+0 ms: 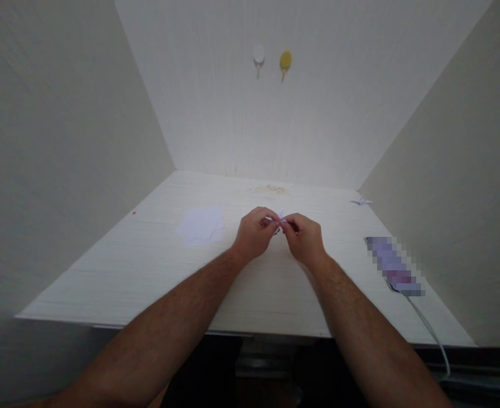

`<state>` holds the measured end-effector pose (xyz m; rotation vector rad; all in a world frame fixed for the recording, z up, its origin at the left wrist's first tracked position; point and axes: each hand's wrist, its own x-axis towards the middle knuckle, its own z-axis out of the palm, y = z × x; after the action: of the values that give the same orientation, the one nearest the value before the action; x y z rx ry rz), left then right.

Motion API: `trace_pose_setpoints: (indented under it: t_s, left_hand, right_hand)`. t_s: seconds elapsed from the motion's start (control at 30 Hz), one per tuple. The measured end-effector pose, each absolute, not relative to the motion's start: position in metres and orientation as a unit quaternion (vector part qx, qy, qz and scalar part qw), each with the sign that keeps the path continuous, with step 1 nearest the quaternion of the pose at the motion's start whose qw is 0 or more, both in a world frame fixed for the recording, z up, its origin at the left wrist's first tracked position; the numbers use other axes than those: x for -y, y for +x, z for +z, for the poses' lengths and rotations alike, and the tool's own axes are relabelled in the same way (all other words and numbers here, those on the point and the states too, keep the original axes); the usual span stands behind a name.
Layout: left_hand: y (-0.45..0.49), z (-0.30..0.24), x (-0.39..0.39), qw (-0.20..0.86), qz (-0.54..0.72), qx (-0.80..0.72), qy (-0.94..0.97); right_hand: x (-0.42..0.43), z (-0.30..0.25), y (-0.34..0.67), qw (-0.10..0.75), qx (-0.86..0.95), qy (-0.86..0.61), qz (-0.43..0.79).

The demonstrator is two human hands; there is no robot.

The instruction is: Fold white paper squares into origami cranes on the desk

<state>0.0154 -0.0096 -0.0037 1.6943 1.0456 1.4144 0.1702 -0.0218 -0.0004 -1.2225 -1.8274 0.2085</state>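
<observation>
Above the middle of the white table, my left hand and my right hand meet at the fingertips. Between them they pinch a small piece of folded white paper, with a pointed tip sticking up. Most of the paper is hidden behind my fingers. Both hands are closed, thumbs against index fingers. To the left of my left hand lie several white paper sheets flat on the table.
A folded paper figure lies at the right edge near the wall. Below it is a blurred-out phone-like device with a white cable running over the front edge. White and yellow hooks hang on the back wall. An orange speck lies left.
</observation>
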Motion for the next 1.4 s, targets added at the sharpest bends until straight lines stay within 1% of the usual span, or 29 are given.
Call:
trace_pose_setpoints:
  t_s: [0.13, 0.2, 0.43, 0.57, 0.73, 0.97, 1.23, 1.33, 1.4]
  left_hand:
    - [0.017, -0.004, 0.009, 0.449, 0.530, -0.390, 0.604]
    - [0.017, -0.004, 0.009, 0.475, 0.534, -0.383, 0.585]
    - [0.017, -0.002, 0.008, 0.456, 0.542, -0.414, 0.572]
    - [0.018, 0.001, 0.009, 0.462, 0.559, -0.422, 0.543]
    - [0.021, 0.005, 0.011, 0.478, 0.579, -0.423, 0.508]
    - [0.020, 0.003, 0.010, 0.465, 0.579, -0.433, 0.511]
    - [0.018, 0.005, 0.011, 0.513, 0.573, -0.383, 0.512]
    - [0.014, 0.008, 0.009, 0.570, 0.579, -0.365, 0.455]
    - [0.012, 0.009, 0.006, 0.615, 0.553, -0.369, 0.423]
  right_hand:
    - [0.022, -0.002, 0.170, 0.438, 0.744, -0.499, 0.074]
    - [0.021, -0.003, 0.170, 0.438, 0.742, -0.503, 0.067]
    - [0.022, -0.002, 0.171, 0.436, 0.748, -0.499, 0.051]
    - [0.022, -0.003, 0.171, 0.441, 0.745, -0.498, 0.053]
    - [0.021, -0.004, 0.171, 0.458, 0.752, -0.472, 0.034]
    - [0.021, -0.002, 0.171, 0.475, 0.760, -0.442, 0.040]
    - [0.016, -0.007, 0.174, 0.499, 0.722, -0.470, 0.093]
    - [0.014, -0.007, 0.178, 0.494, 0.724, -0.470, 0.105]
    - [0.013, -0.006, 0.180, 0.488, 0.732, -0.460, 0.116]
